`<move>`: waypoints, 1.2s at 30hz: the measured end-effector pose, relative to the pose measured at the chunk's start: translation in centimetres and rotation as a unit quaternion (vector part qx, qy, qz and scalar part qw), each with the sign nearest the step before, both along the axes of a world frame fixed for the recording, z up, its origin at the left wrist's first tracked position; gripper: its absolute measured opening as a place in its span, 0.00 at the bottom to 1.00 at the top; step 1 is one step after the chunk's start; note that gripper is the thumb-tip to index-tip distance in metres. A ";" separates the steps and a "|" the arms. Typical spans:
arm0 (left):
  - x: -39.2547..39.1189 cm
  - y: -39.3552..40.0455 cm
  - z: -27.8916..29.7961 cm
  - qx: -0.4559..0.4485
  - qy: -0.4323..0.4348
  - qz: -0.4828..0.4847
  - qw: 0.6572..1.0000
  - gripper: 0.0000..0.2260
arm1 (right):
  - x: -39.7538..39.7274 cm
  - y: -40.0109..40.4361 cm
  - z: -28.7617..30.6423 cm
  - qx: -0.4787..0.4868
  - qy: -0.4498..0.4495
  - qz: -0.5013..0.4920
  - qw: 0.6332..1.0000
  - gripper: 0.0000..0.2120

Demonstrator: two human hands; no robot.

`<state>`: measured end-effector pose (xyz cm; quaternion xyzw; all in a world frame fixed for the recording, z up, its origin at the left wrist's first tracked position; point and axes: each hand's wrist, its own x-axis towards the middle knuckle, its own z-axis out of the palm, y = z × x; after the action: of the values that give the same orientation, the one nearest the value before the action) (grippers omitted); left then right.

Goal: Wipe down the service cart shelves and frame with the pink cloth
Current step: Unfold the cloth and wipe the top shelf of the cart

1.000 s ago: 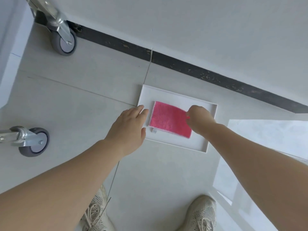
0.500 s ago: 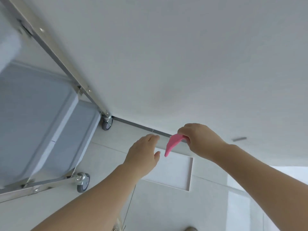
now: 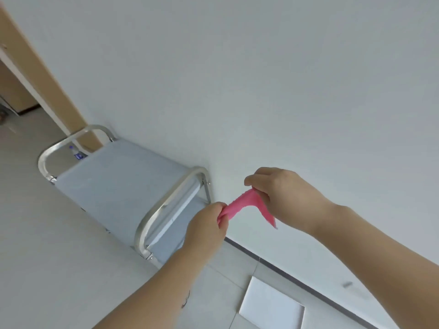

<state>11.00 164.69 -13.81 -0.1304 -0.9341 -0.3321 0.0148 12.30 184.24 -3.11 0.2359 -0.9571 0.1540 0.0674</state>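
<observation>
The pink cloth hangs stretched in the air between both hands, one loose corner drooping at its right. My left hand pinches its left end and my right hand grips its upper right end. The service cart stands to the left against the white wall, with a pale blue-grey top shelf and a lower shelf showing beneath. Its steel handle loop at the near end is just left of my left hand, not touched. A second steel loop closes the far end.
A white tray lies on the grey tile floor at the lower right, near the dark baseboard. A small bottle stands on the floor beyond the cart's far end. A tan door frame rises at the left.
The cloth came up off the white tray in my right hand. My left hand has now taken hold of its other end. The view rose from the floor to the cart's top.
</observation>
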 end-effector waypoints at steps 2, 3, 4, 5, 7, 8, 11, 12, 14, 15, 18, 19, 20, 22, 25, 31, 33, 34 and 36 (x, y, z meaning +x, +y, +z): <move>1.8 -2.7 3.3 0.018 0.015 0.017 1.000 0.04 | 1.1 -1.2 3.4 0.010 0.017 0.022 1.000 0.13; 2.6 -4.1 4.8 0.019 0.025 0.021 0.999 0.04 | 1.7 -1.8 4.7 0.009 0.021 0.030 0.999 0.14; 3.5 -5.5 6.1 0.022 0.035 0.027 0.999 0.03 | 2.3 -2.5 5.7 0.005 0.024 0.038 0.999 0.16; 4.3 -6.9 7.2 0.030 0.039 0.037 0.998 0.03 | 2.9 -3.2 6.5 0.004 0.023 0.048 0.999 0.17; 6.3 -9.7 8.9 0.061 0.043 0.056 0.996 0.04 | 4.0 -4.6 7.4 0.010 0.017 0.069 0.997 0.18; 7.2 -11.0 9.7 0.070 0.053 0.062 0.994 0.05 | 4.4 -5.4 7.7 0.019 0.016 0.077 0.997 0.17; 9.3 -14.8 11.2 0.063 0.076 0.080 0.992 0.05 | 5.2 -8.1 8.1 0.046 0.033 0.096 0.994 0.14; 9.8 -16.0 11.6 0.060 0.080 0.082 0.992 0.05 | 5.3 -9.1 8.2 0.049 0.039 0.100 0.993 0.13; 10.4 -18.7 12.2 0.056 0.084 0.084 0.991 0.06 | 5.2 -11.3 8.3 0.052 0.047 0.107 0.992 0.13; 10.6 -20.1 12.4 0.056 0.085 0.087 0.991 0.06 | 5.1 -12.5 8.3 0.051 0.046 0.108 0.992 0.13; 10.5 -24.5 12.6 0.054 0.085 0.097 0.990 0.06 | 4.5 -16.5 7.9 0.049 0.033 0.104 0.993 0.14; 10.4 -26.2 12.5 0.053 0.085 0.099 0.990 0.06 | 4.2 -18.1 7.7 0.051 0.030 0.102 0.993 0.15; 10.2 -27.9 12.5 0.052 0.086 0.101 0.990 0.06 | 3.8 -19.7 7.4 0.053 0.028 0.098 0.993 0.16; 9.6 -31.5 12.2 0.056 0.088 0.104 0.989 0.07 | 3.0 -23.2 6.9 0.051 0.024 0.087 0.995 0.16; 8.3 -37.0 12.1 0.073 0.089 0.103 0.988 0.07 | 1.7 -28.7 6.1 0.056 0.019 0.062 0.996 0.14; 4.2 -44.9 12.5 0.071 0.089 0.082 0.990 0.05 | -1.5 -36.7 4.7 0.070 -0.020 -0.015 0.997 0.17; 2.3 -46.3 12.3 0.070 0.086 0.069 0.991 0.05 | -2.9 -38.1 4.3 0.075 -0.028 -0.030 0.996 0.16; 1.2 -46.7 12.1 0.067 0.085 0.062 0.992 0.05 | -3.6 -38.6 4.1 0.078 -0.028 -0.035 0.996 0.16; -1.1 -47.4 11.5 0.061 0.081 0.049 0.994 0.05 | -5.1 -39.4 3.3 0.081 -0.027 -0.039 0.996 0.15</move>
<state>9.91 117.27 -2.34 -0.1102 -0.9129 -0.3759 0.1147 7.16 144.85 0.21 0.1988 -0.9764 0.0796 0.0277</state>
